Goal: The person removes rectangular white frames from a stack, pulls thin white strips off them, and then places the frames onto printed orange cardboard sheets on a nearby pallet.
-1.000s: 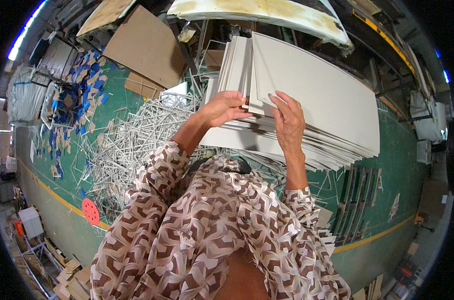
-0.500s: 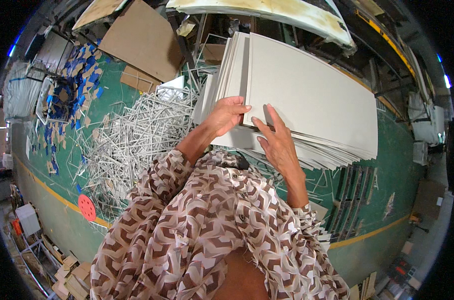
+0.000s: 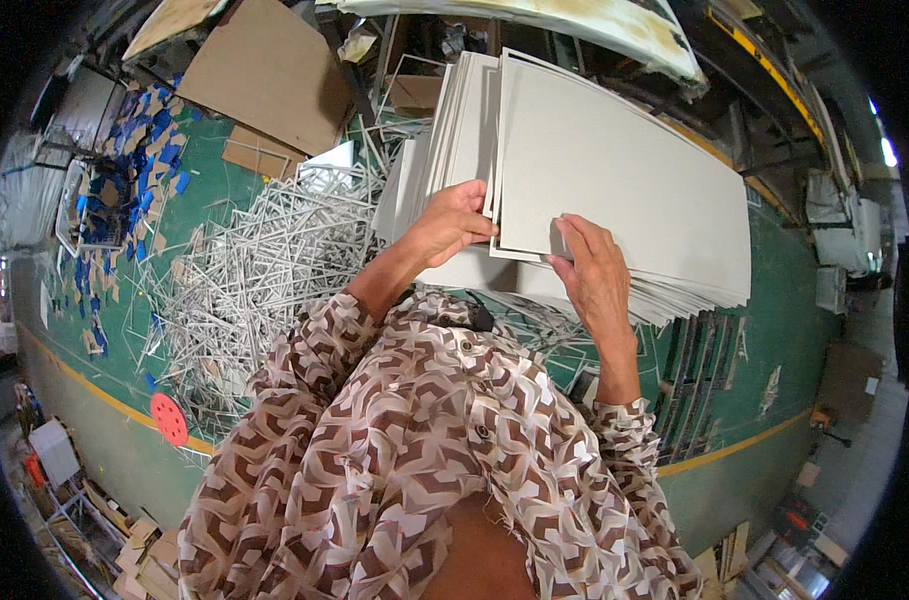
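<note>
A large off-white board (image 3: 624,170) lies on top of a fanned stack of similar boards in front of me. A thin pale strip (image 3: 496,160) runs along its left and near edges, with a narrow gap between it and the board. My left hand (image 3: 452,225) pinches this strip near the corner, thumb and fingers closed. Near the board's front edge, my right hand (image 3: 596,270) rests with its fingers laid on the surface and the thumb apart. More upright-leaning boards (image 3: 459,130) stand just beyond my left hand.
A big tangled heap of thin pale strips (image 3: 264,270) covers the green floor (image 3: 214,150) at left. Blue and brown scraps (image 3: 154,140) lie farther left. A brown sheet (image 3: 269,80) leans at the back. Dark slats (image 3: 696,365) are at right, a red disc (image 3: 169,418) at lower left.
My right hand has moved right and down along the board's near edge. The thin strip now stands apart from the board at the corner. My left hand keeps its place.
</note>
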The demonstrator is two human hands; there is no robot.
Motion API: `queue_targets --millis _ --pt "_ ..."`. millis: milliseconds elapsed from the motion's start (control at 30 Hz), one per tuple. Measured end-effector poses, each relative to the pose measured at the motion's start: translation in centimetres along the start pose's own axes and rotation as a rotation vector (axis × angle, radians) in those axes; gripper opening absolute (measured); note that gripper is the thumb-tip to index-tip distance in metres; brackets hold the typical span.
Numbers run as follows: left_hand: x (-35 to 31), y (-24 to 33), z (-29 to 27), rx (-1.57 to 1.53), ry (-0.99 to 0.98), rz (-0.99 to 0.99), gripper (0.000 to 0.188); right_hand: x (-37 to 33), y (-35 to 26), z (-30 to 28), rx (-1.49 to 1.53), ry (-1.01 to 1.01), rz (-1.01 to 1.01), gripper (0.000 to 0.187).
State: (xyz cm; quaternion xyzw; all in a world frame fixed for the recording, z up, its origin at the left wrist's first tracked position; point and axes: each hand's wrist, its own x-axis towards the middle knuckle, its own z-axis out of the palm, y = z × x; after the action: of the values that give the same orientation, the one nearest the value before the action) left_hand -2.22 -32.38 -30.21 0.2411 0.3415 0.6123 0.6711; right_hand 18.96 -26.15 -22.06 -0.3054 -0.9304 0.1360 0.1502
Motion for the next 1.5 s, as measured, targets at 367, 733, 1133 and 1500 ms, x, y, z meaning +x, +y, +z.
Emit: queue_targets --millis 367,733,1133,1500 --pt "1.0 0.1 2.3 0.090 0.225 -0.150 0.016 1.0 5.1 -0.3 -0.177 0.388 -0.040 0.044" --pt "1.1 -0.2 2.8 0.198 0.217 -0.128 0.016 1.6 4.9 1.0 -0.087 -0.135 -0.165 0.078" --pt "-0.7 0.6 9.6 0.777 0.073 0.256 0.021 1.1 1.4 -2.5 -0.103 0.030 -0.132 0.065" --pt "0.6 -1.1 2.6 -0.116 0.195 -0.118 0.035 0.9 -0.7 -4.3 -0.040 0.162 -0.174 0.076"
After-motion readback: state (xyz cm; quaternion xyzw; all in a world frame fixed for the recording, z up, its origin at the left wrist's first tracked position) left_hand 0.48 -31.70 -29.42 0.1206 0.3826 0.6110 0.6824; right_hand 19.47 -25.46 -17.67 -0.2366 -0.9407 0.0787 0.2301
